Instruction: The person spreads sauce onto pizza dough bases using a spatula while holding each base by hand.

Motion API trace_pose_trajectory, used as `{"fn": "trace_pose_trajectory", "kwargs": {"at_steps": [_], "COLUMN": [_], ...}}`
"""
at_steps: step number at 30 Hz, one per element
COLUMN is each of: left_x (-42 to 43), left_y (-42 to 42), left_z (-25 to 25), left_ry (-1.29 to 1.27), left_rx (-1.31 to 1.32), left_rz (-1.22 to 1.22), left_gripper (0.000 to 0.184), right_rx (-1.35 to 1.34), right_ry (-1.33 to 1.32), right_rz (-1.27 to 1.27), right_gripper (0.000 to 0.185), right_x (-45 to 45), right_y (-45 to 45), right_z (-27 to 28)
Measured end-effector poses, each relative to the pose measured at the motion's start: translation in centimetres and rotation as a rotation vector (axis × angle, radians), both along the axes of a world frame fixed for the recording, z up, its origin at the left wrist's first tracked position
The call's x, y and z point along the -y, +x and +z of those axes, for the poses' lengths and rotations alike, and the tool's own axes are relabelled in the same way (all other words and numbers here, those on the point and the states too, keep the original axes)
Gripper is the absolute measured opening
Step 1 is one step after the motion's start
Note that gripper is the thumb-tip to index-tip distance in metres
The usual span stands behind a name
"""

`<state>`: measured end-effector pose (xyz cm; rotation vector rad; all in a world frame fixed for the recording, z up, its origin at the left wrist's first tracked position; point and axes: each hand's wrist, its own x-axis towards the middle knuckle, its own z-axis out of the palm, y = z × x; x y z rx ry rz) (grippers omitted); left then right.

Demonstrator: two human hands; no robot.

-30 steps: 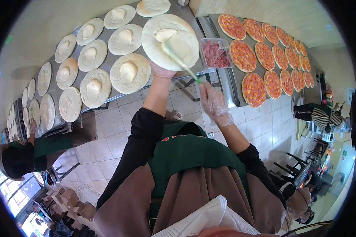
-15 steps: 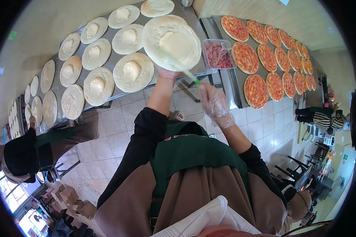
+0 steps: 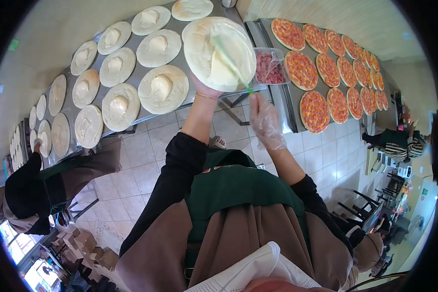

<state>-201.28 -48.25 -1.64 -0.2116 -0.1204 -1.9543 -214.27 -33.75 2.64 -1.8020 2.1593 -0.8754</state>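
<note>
My left hand [image 3: 206,88] holds a round pizza base [image 3: 195,43] from beneath, raised over the front edge of the metal table; most of its fingers are hidden under the dough. White creamy sauce [image 3: 222,75] lies on the base, partly smeared out. In a clear plastic glove, my right hand [image 3: 267,124] closes around the green handle of a spatula [image 3: 230,60], whose pale blade rests across the sauce. Close by on the table lies another base [image 3: 177,92] with a dollop of sauce [image 3: 161,86] in its middle.
Several bases with sauce dollops cover the metal table [image 3: 131,53]. A clear tub of chopped pink meat [image 3: 270,68] stands right of my held base. Topped pizzas [image 3: 301,69] fill the right-hand table. A co-worker [image 3: 29,180] reaches over bases at left; cardboard boxes [image 3: 85,241] are behind.
The held base has shifted slightly right and tilted. My right hand has moved the spatula blade farther up the base, and the sauce is more spread. The co-worker at left leans differently.
</note>
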Motion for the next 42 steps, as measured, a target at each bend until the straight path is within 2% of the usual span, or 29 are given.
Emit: {"fn": "trace_pose_trajectory", "kwargs": {"at_steps": [2, 3, 6, 7, 8, 9, 10, 13, 15, 16, 18, 19, 22, 23, 26, 28, 29, 30, 32, 33, 36, 38, 40, 42], "left_x": [0.4, 0.5, 0.4, 0.1, -0.1, -0.2, 0.0, 0.5, 0.3, 0.4, 0.7, 0.8, 1.4, 1.6, 1.5, 1.4, 1.2, 0.9, 0.5, 0.5, 0.6, 0.5, 0.3, 0.1], "left_y": [0.1, 0.0, 0.0, 0.1, 0.2, 0.4, 0.4, 0.5, 0.8, 0.9, 1.1, 1.2, 1.5, 1.5, 1.4, 0.7, 0.7, 0.8, 0.8, 0.6, 0.1, -0.2, -0.4, -0.5], "left_z": [-0.6, -1.4, -2.4, -1.3, -0.3, -0.1, -0.3, -0.8, -1.3, -1.4, -1.5, -1.6, -1.6, -1.6, -1.5, -1.0, -0.8, -0.4, 0.4, 0.1, -0.4, -0.3, -0.3, -0.2], "left_ry": [-0.063, -0.062, -0.066, -0.011, 0.043, -0.022, -0.023, 0.081, 0.058, 0.063, 0.046, 0.038, 0.01, 0.0, -0.005, 0.012, 0.025, 0.025, 0.01, 0.01, 0.08, 0.06, 0.035, 0.013], "left_rx": [-0.311, -0.31, -0.211, -0.042, 0.125, -0.118, -0.119, -0.001, 0.271, 0.272, 0.208, 0.174, 0.079, 0.048, -0.016, 0.19, 0.238, 0.239, -0.012, -0.013, 0.038, 0.047, 0.055, 0.066], "left_rz": [-0.233, -0.232, -0.13, -0.012, 0.106, -0.02, -0.021, 0.045, 0.065, 0.061, 0.018, -0.001, -0.061, -0.081, -0.117, 0.135, 0.186, 0.179, 0.094, 0.093, 0.063, 0.082, 0.096, 0.106], "left_gripper": [0.066, 0.066, 0.063, 0.064, 0.064, 0.065, 0.065, 0.062, 0.061, 0.061, 0.062, 0.062, 0.062, 0.063, 0.063, 0.064, 0.066, 0.066, 0.064, 0.064, 0.063, 0.062, 0.062, 0.061], "right_rx": [0.064, 0.03, 0.092, 0.092, 0.054, 0.017, 0.017, 0.034, 0.008, 0.009, -0.064, -0.041, -0.178, -0.139, -0.005, 0.021, 0.069, 0.116, 0.115, 0.117, 0.024, 0.052, 0.293, 0.309], "right_ry": [-0.034, 0.001, -0.062, -0.062, -0.052, -0.04, -0.041, -0.033, -0.033, -0.028, -0.066, 0.026, -0.012, 0.107, 0.024, 0.061, 0.025, -0.015, 0.052, 0.123, 0.141, 0.188, 0.128, 0.134], "right_rz": [0.171, 0.261, 0.211, 0.212, 0.081, -0.052, -0.052, 0.075, 0.292, 0.289, 0.13, 0.037, 0.033, 0.033, 0.182, 0.201, 0.221, 0.239, 0.134, 0.037, -0.006, 0.016, 0.171, 0.215], "right_gripper": [0.021, 0.022, 0.021, 0.021, 0.02, 0.018, 0.018, 0.018, 0.018, 0.018, 0.019, 0.019, 0.019, 0.019, 0.017, 0.016, 0.017, 0.018, 0.02, 0.023, 0.026, 0.023, 0.021, 0.02], "right_x": [-1.2, -1.6, -1.5, -1.0, -0.2, 0.2, -0.2, -1.7, -2.6, -2.6, -1.4, -0.7, -0.2, -0.8, -3.4, -3.7, -3.6, -3.3, -2.0, -1.6, -1.9, -3.3, -4.2, -3.9], "right_y": [1.0, 1.2, 0.9, 0.4, -0.2, -0.5, -0.3, 0.5, 0.5, 0.1, -1.5, -1.9, -3.5, -3.1, -0.6, -0.1, -0.1, -0.3, -1.5, -1.9, -1.6, 0.7, 2.0, 2.0], "right_z": [-0.1, 0.7, 1.9, 1.6, 1.2, 0.7, 0.2, -0.3, 0.1, 0.2, 0.6, 1.9, 0.2, -0.5, -0.9, -0.2, -0.1, 0.1, 0.9, 1.1, -1.1, -0.5, 0.3, 1.4]}}
